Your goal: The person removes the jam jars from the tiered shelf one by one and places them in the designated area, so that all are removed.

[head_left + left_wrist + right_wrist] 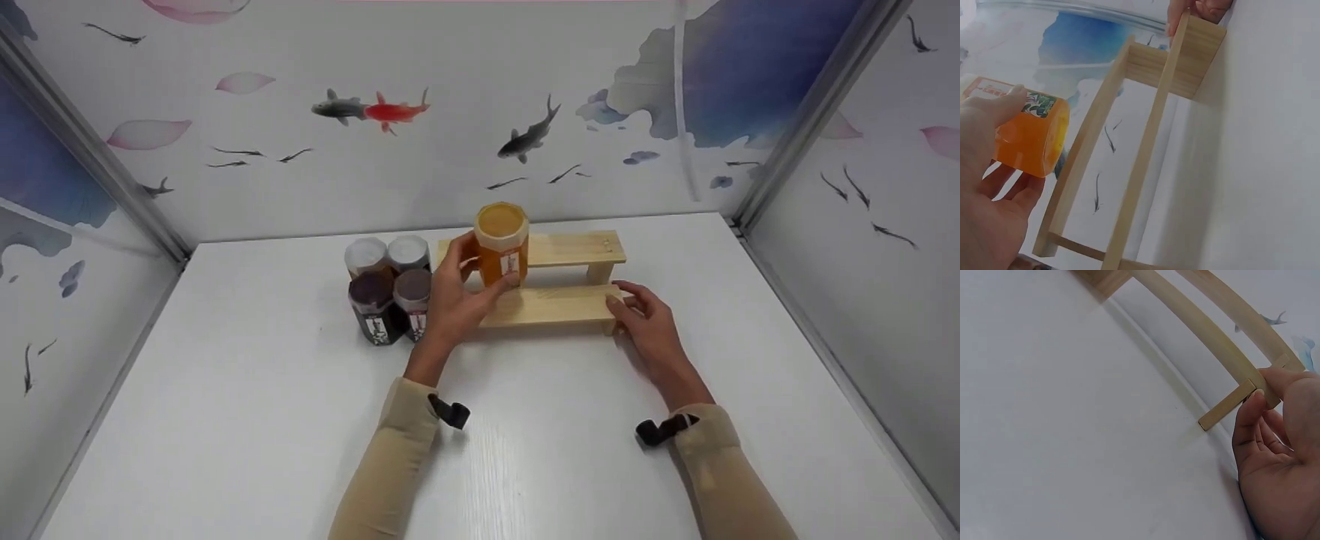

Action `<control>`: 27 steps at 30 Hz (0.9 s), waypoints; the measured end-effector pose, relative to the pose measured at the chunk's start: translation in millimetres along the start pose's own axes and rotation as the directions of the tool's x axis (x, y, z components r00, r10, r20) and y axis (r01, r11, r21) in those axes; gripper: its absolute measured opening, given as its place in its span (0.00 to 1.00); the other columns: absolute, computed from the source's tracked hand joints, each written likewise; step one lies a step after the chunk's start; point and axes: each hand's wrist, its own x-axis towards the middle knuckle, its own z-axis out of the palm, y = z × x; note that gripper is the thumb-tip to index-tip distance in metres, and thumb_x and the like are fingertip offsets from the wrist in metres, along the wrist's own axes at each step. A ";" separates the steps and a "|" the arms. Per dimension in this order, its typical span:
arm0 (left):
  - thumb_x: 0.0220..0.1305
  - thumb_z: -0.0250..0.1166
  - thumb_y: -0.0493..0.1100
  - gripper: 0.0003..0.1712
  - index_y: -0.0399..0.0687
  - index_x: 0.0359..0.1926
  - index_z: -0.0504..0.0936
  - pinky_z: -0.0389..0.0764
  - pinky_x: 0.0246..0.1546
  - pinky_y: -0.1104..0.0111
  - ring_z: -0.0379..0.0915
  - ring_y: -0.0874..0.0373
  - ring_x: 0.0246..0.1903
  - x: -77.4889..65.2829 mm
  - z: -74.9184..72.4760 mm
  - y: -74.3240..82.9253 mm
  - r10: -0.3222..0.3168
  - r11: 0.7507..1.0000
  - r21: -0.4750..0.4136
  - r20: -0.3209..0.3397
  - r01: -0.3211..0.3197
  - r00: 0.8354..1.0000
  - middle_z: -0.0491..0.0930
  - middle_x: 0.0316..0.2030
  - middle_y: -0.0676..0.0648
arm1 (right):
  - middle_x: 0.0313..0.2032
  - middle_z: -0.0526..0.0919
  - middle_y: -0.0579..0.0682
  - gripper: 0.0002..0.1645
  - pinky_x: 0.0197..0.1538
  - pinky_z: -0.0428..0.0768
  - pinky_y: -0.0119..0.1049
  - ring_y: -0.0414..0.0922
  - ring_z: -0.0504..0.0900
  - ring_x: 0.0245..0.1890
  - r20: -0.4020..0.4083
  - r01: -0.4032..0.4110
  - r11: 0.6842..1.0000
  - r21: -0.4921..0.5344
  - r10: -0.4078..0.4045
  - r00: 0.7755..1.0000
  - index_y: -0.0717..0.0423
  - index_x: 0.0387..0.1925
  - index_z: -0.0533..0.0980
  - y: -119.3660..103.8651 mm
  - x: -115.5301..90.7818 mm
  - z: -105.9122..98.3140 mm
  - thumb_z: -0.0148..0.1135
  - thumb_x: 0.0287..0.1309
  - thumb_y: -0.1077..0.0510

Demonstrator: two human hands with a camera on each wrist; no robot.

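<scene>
My left hand (454, 300) grips an orange jar (501, 251) with a pale lid and a white label. The jar is upright and, in the left wrist view, its base (1057, 138) shows above the shelf boards. A two-step wooden shelf (559, 306) stands on the table behind the hands. My right hand (651, 330) pinches the right end of its lower front board, thumb on top; in the right wrist view the fingers (1252, 416) curl at the board's end beside the short leg (1224, 408).
Left of the shelf several jars stand close together: two dark ones (373, 307) (412, 289) in front, two with whitish lids (367, 255) (409, 251) behind. The white table (247, 420) meets a wall (420, 180) printed with fish at the back, with side walls left and right.
</scene>
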 end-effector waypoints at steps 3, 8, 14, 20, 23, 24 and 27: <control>0.63 0.82 0.50 0.43 0.47 0.73 0.71 0.81 0.71 0.62 0.76 0.55 0.67 1.0 -12.9 5.6 -0.002 1.000 0.024 -0.021 0.003 1.000 0.78 0.66 0.48 | 0.50 0.81 0.49 0.42 0.45 0.83 0.26 0.40 0.84 0.45 0.009 -0.003 1.000 0.004 0.003 1.000 0.45 0.77 0.70 -0.3 -0.6 -0.2 0.69 0.70 0.33; 0.63 0.82 0.49 0.45 0.47 0.74 0.70 0.80 0.72 0.59 0.76 0.55 0.67 -0.9 -41.0 11.1 0.039 0.998 0.060 -0.044 -0.037 0.998 0.77 0.66 0.47 | 0.51 0.82 0.49 0.41 0.45 0.84 0.26 0.40 0.84 0.45 0.007 0.010 1.000 0.029 -0.011 1.000 0.46 0.76 0.71 0.1 -0.6 -0.5 0.69 0.71 0.35; 0.63 0.82 0.48 0.45 0.50 0.76 0.69 0.83 0.70 0.58 0.78 0.53 0.66 -11.2 -83.8 9.7 0.055 0.996 0.078 -0.073 -0.049 0.996 0.77 0.64 0.48 | 0.51 0.81 0.49 0.40 0.44 0.83 0.26 0.39 0.84 0.45 0.007 0.000 1.000 0.028 0.000 1.000 0.46 0.76 0.71 0.8 -1.5 0.3 0.69 0.72 0.36; 0.64 0.81 0.45 0.44 0.52 0.76 0.70 0.81 0.72 0.58 0.76 0.56 0.67 -20.6 -125.1 4.1 0.024 0.991 0.137 -0.135 -0.006 0.991 0.76 0.65 0.49 | 0.49 0.81 0.50 0.39 0.40 0.82 0.25 0.39 0.83 0.42 -0.004 -0.007 0.999 0.039 0.007 1.000 0.46 0.76 0.71 1.3 0.2 1.0 0.70 0.71 0.36; 0.63 0.82 0.43 0.44 0.52 0.76 0.71 0.80 0.72 0.55 0.74 0.57 0.68 -25.5 -144.8 2.3 0.015 0.981 0.191 -0.172 0.019 0.985 0.77 0.66 0.50 | 0.49 0.81 0.49 0.40 0.40 0.82 0.26 0.39 0.83 0.42 -0.002 -0.009 1.000 0.029 0.009 1.000 0.46 0.77 0.70 0.7 -0.1 0.7 0.69 0.71 0.35; 0.63 0.82 0.43 0.44 0.52 0.76 0.71 0.81 0.72 0.53 0.73 0.58 0.68 -27.5 -151.0 1.9 0.011 0.978 0.208 -0.186 0.028 0.983 0.77 0.66 0.50 | 0.49 0.80 0.49 0.40 0.40 0.82 0.26 0.39 0.83 0.41 0.001 -0.011 0.999 0.031 0.011 1.000 0.46 0.77 0.70 0.6 -0.2 0.8 0.69 0.71 0.36; 0.62 0.82 0.39 0.45 0.48 0.76 0.71 0.80 0.72 0.47 0.73 0.54 0.68 -33.3 -165.6 6.9 -0.005 0.965 0.254 -0.234 0.066 0.972 0.78 0.67 0.46 | 0.49 0.80 0.48 0.41 0.41 0.82 0.26 0.39 0.82 0.42 0.005 -0.005 1.000 0.020 0.005 1.000 0.46 0.77 0.70 -0.2 0.1 -0.3 0.69 0.71 0.35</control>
